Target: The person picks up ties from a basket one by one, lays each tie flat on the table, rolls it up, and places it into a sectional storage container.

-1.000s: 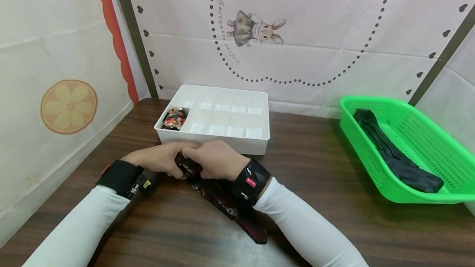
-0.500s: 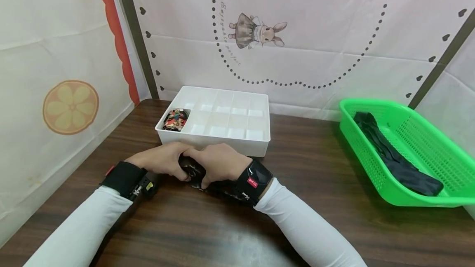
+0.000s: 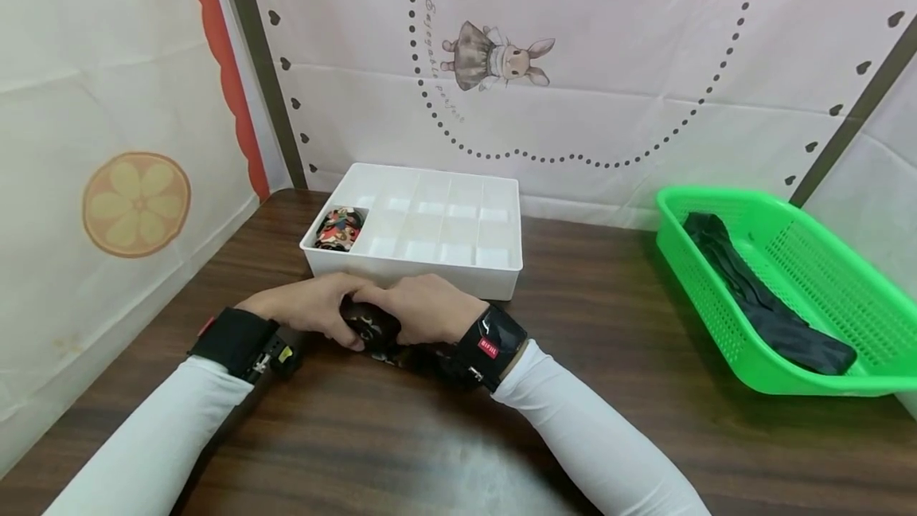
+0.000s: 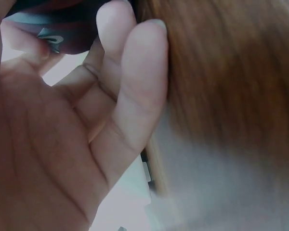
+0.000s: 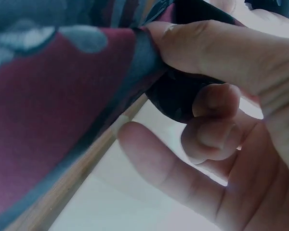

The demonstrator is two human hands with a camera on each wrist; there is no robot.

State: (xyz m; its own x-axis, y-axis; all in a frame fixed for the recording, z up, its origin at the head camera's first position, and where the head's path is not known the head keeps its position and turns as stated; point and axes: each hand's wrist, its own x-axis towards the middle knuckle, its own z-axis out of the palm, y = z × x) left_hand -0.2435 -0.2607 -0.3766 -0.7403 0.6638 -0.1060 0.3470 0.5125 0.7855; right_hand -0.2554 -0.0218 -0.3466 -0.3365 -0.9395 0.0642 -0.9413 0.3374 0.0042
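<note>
A dark maroon necktie [image 3: 374, 326] with a small pattern is partly rolled up between the two hands, just above the table in front of the white box. My left hand [image 3: 308, 307] curls its fingers and thumb round the roll's left side. On the right side, my right hand [image 3: 433, 310] grips the roll and the loose length. In the right wrist view the flat tail of the necktie [image 5: 62, 91] runs out from between thumb and fingers. The left wrist view catches only part of the roll [image 4: 77, 26] past the fingertips. Under the right wrist, some of the tail is hidden.
Behind the hands stands a white divided box [image 3: 411, 265]; a rolled, multicoloured patterned fabric piece [image 3: 340, 229] sits in its front left compartment. A green basket [image 3: 716, 341] at the right holds a long black folded necktie-like strip [image 3: 762, 301]. Fabric walls [image 3: 602, 38] enclose the wooden table.
The necktie's pointed tail, which stretched toward the lower right, has drawn in beneath my right wrist. The roll shows more plainly between the hands, which stay in nearly the same place.
</note>
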